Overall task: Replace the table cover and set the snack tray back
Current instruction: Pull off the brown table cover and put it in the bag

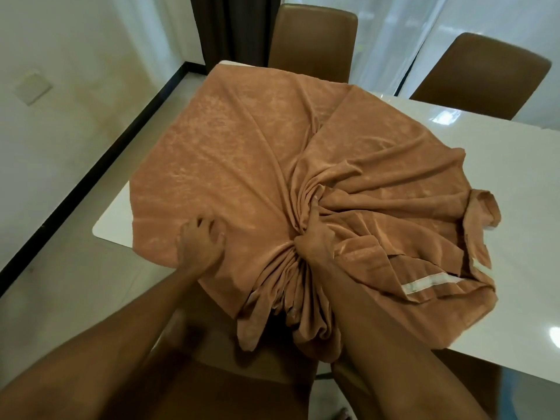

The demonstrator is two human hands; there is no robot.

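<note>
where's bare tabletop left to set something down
Widest bare patch: glossy white table right of the brown velvety table cover, by the rightmost brown chair. Narrow strip at the near left corner. Crowded at the near edge, where left hand and right hand grip it.

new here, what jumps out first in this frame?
The rust-brown table cover dominates, lying half spread and heavily creased over the left end of the glossy white table. Its folds radiate from the right hand, which grips a tight bunch at the near edge. The left hand lies on the cloth beside it, fingers bent.
</note>
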